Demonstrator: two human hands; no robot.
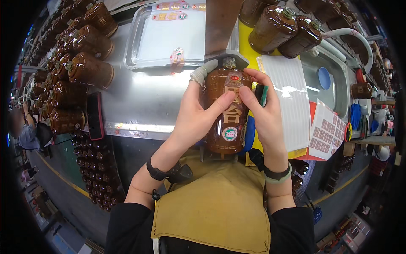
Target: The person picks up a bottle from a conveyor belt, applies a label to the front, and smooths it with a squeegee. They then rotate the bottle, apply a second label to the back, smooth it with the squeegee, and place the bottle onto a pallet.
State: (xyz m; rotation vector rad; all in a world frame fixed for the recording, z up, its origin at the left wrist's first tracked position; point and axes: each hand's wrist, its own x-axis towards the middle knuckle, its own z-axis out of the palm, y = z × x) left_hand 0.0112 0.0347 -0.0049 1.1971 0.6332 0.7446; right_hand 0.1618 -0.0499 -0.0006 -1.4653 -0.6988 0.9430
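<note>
A large brown glass bottle (220, 131) lies in front of me, its neck pointing away, against a dark bracket (237, 58). Pale and red label pieces and a round green-and-white sticker sit on its face. My left hand (192, 110) wraps the bottle's left side, its thumb pressing on the label; a grey finger cot (204, 72) covers one of its fingers. From the right side my right hand (266, 106) grips the same bottle, with its thumb on the label too. The far fingers of both hands are partly hidden behind the bottle.
A clear tray (129, 55) with label stickers lies on the steel table (139, 97). Brown bottles (91, 72) crowd the left, and more bottles (272, 31) stand back right. A phone (95, 115) lies at the left edge. Label sheets (326, 133) and a sink (338, 72) are at right.
</note>
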